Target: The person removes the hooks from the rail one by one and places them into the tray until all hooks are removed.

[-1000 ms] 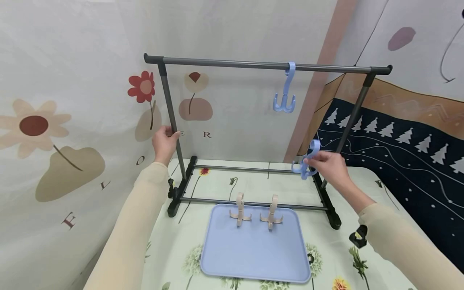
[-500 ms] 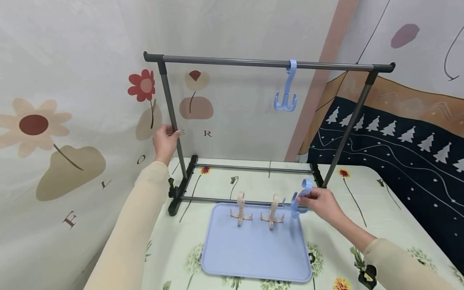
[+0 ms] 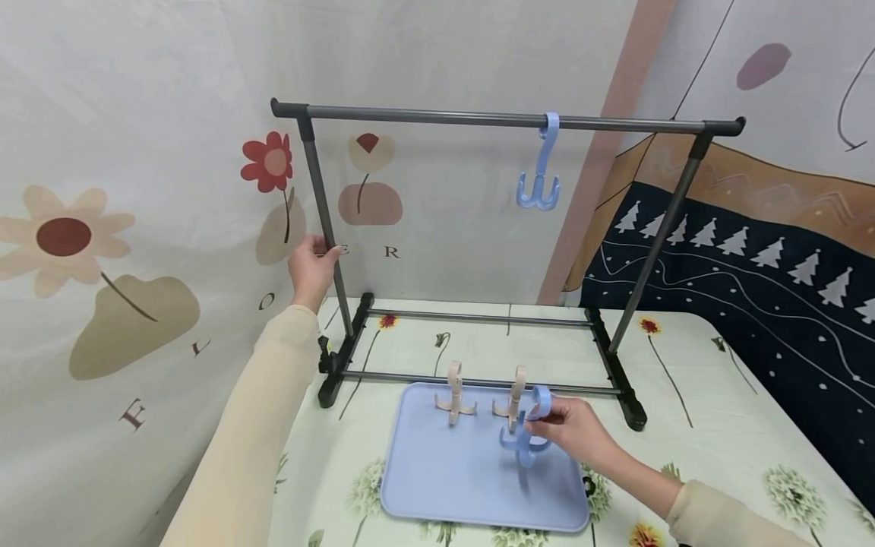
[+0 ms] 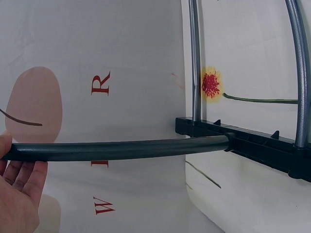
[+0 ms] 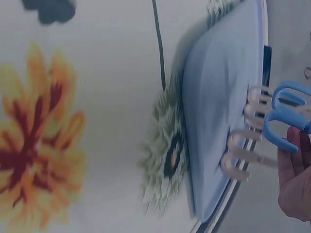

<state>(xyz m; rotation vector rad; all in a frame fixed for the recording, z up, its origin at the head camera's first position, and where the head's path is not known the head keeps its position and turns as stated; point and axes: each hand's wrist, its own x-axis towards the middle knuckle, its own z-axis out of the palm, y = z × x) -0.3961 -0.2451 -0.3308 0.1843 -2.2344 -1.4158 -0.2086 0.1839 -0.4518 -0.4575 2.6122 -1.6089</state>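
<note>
My right hand (image 3: 574,431) pinches a blue multi-prong hook (image 3: 525,441) over the right part of the blue tray (image 3: 437,486). In the right wrist view the prongs of that blue hook (image 5: 286,116) stick out past the fingertips. Two beige hooks stand at the tray's far edge: one beige hook (image 3: 454,395) on the left, the other beige hook (image 3: 513,403) partly behind the held one. My left hand (image 3: 313,273) grips the left upright (image 3: 321,197) of the dark metal rack. From the rack's top bar (image 3: 424,116) hangs another blue hook (image 3: 540,171).
Behind the tray runs the rack's front lower bar (image 3: 410,377), joined to black feet (image 3: 618,380) on both sides. A flowered cloth (image 3: 724,433) covers the table. A printed curtain (image 3: 437,45) hangs behind the rack.
My right hand has carried the blue hook from beside the rack's right upright down and leftward, over the tray. The left hand has stayed on the left upright.
</note>
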